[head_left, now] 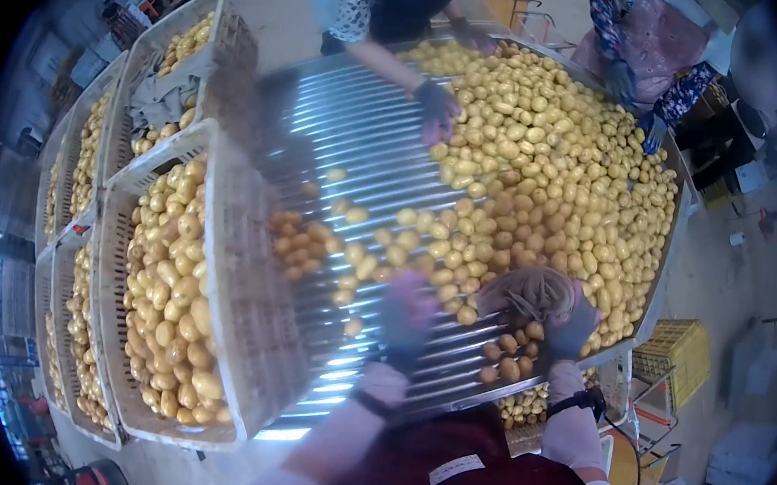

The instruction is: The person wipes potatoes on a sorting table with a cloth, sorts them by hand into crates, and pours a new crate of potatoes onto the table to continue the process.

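Yellow potatoes [550,146] lie heaped over a ribbed metal sorting table [350,111]. My right hand [574,326], in a dark glove with pinkish fingers, is closed on a bunched grey-brown cloth [527,293] that rests over the near potatoes. Several browner potatoes [511,352] sit on the ribs just below that cloth. Over the near middle of the table is my left hand [408,309], gloved the same way and smeared by motion, so its fingers cannot be made out. Loose potatoes [388,247] are scattered just beyond it.
Crates [227,320] full of potatoes stand stacked along the left side. Across the table, a co-worker's gloved hand [437,110] reaches onto the potatoes. Another co-worker's gloved hands [652,131] are at the far right edge. A yellow crate [673,353] stands at right.
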`<state>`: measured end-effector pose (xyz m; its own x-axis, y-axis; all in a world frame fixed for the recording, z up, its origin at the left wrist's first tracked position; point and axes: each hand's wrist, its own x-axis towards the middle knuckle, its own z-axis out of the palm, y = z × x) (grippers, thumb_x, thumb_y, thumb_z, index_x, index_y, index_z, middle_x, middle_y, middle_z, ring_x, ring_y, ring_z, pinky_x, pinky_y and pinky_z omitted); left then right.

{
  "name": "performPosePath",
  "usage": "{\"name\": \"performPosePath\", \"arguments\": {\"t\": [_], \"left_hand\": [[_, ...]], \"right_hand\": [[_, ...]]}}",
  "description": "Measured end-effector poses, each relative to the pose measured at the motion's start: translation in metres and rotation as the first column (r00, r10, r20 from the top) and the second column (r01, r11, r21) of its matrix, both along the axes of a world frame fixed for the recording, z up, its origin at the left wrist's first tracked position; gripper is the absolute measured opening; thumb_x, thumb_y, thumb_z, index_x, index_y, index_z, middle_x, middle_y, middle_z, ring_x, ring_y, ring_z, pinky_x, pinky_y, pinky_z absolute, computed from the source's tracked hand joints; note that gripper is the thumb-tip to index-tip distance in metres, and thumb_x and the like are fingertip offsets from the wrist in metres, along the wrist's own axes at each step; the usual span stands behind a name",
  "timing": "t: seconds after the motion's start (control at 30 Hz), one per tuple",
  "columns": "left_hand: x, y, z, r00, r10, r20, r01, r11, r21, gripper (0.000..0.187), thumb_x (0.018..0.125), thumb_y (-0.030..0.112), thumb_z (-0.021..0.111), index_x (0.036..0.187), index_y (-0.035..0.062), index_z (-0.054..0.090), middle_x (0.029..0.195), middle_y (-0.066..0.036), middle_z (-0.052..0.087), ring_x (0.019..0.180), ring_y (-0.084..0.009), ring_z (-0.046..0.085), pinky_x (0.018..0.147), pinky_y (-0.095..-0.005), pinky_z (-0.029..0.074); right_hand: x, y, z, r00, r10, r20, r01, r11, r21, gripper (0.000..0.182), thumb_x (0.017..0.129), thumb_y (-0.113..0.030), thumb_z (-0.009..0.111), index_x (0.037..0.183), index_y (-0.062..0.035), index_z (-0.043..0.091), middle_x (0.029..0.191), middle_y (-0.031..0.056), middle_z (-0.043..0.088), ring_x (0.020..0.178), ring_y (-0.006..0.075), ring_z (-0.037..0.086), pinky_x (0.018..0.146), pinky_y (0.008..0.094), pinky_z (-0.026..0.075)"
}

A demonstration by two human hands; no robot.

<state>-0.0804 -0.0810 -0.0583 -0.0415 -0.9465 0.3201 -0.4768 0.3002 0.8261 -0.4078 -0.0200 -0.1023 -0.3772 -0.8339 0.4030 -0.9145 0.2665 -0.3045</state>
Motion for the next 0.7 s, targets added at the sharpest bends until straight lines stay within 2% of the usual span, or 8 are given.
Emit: {"name": "performPosePath", "arguments": {"t": [0.13, 0.17, 0.3, 0.37, 0.47, 0.5, 0.6, 0.7], "left_hand": [[0.063, -0.032, -0.020, 0.798, 0.596, -0.091, -0.578, 0.799, 0.165, 0.045, 0.095, 0.023, 0.062, 0.132, -0.0019, 0.053, 0.122, -0.020, 0.059, 0.119, -0.0358, 0.053, 0.106, -0.0514, 0.040], [0.052, -0.040, -0.022, 0.721, 0.614, -0.321, -0.489, 0.779, 0.392, 0.049, 0.096, 0.024, 0.062, 0.135, -0.0025, 0.050, 0.125, -0.021, 0.058, 0.122, -0.0367, 0.052, 0.107, -0.0520, 0.038], [-0.016, -0.058, -0.091, 0.915, 0.294, 0.276, -0.346, 0.924, 0.162, 0.075, 0.100, 0.041, 0.055, 0.154, -0.0021, 0.027, 0.160, -0.026, 0.026, 0.149, -0.0422, 0.023, 0.121, -0.0525, 0.019], [-0.067, -0.064, -0.082, 0.938, 0.198, 0.284, -0.224, 0.972, 0.064, 0.074, 0.101, 0.044, 0.051, 0.154, -0.0016, 0.027, 0.160, -0.027, 0.026, 0.149, -0.0432, 0.023, 0.121, -0.0526, 0.019], [-0.079, -0.075, -0.067, 0.989, -0.095, -0.112, 0.113, 0.980, 0.163, 0.072, 0.101, 0.046, 0.050, 0.153, -0.0003, 0.031, 0.158, -0.027, 0.030, 0.148, -0.0437, 0.026, 0.121, -0.0515, 0.020], [-0.076, -0.066, -0.060, 0.990, -0.097, 0.107, 0.091, 0.994, 0.067, 0.068, 0.101, 0.041, 0.054, 0.152, 0.0005, 0.034, 0.156, -0.025, 0.034, 0.147, -0.0428, 0.029, 0.121, -0.0493, 0.022], [-0.046, -0.022, 0.023, 0.976, -0.188, -0.114, 0.201, 0.972, 0.119, 0.065, 0.101, 0.036, 0.056, 0.152, 0.0014, 0.035, 0.155, -0.023, 0.035, 0.147, -0.0383, 0.030, 0.121, -0.0467, 0.024], [-0.016, 0.024, 0.046, 0.768, -0.087, -0.635, 0.438, 0.795, 0.420, 0.062, 0.102, 0.026, 0.056, 0.154, 0.0037, 0.031, 0.155, -0.019, 0.037, 0.145, -0.0315, 0.034, 0.120, -0.0442, 0.028]], "right_hand": [[-0.004, 0.003, 0.000, 1.000, 0.001, -0.021, -0.001, 1.000, 0.016, 0.081, 0.068, -0.034, 0.079, 0.141, -0.0099, 0.053, 0.121, 0.0108, 0.065, 0.113, 0.0348, 0.059, 0.102, 0.0518, 0.037], [-0.004, 0.003, 0.000, 1.000, 0.001, -0.021, -0.001, 1.000, 0.020, 0.080, 0.068, -0.034, 0.079, 0.140, -0.0097, 0.053, 0.120, 0.0107, 0.065, 0.113, 0.0344, 0.059, 0.101, 0.0513, 0.037], [-0.003, 0.003, 0.003, 1.000, 0.009, -0.003, -0.009, 1.000, 0.022, 0.077, 0.070, -0.035, 0.079, 0.138, -0.0092, 0.055, 0.119, 0.0105, 0.066, 0.112, 0.0329, 0.059, 0.100, 0.0494, 0.039], [-0.004, 0.005, 0.005, 1.000, 0.016, 0.017, -0.017, 1.000, 0.019, 0.075, 0.070, -0.036, 0.079, 0.136, -0.0089, 0.056, 0.118, 0.0104, 0.066, 0.112, 0.0322, 0.060, 0.099, 0.0484, 0.040], [-0.009, 0.002, 0.009, 0.995, 0.043, 0.085, -0.045, 0.999, 0.014, 0.073, 0.071, -0.037, 0.079, 0.134, -0.0084, 0.057, 0.117, 0.0102, 0.066, 0.111, 0.0311, 0.060, 0.098, 0.0469, 0.042], [-0.010, 0.001, 0.011, 0.990, 0.055, 0.127, -0.056, 0.998, 0.008, 0.072, 0.071, -0.037, 0.079, 0.134, -0.0083, 0.057, 0.117, 0.0101, 0.066, 0.111, 0.0307, 0.060, 0.098, 0.0464, 0.042], [0.004, 0.005, 0.024, 0.956, 0.133, 0.262, -0.101, 0.986, -0.131, 0.070, 0.072, -0.038, 0.079, 0.131, -0.0079, 0.059, 0.116, 0.0099, 0.066, 0.111, 0.0296, 0.061, 0.097, 0.0450, 0.044], [0.061, 0.033, 0.065, 0.890, 0.255, 0.378, -0.169, 0.954, -0.247, 0.067, 0.074, -0.033, 0.081, 0.130, -0.0054, 0.058, 0.117, 0.0110, 0.065, 0.111, 0.0297, 0.060, 0.095, 0.0439, 0.047]]}}
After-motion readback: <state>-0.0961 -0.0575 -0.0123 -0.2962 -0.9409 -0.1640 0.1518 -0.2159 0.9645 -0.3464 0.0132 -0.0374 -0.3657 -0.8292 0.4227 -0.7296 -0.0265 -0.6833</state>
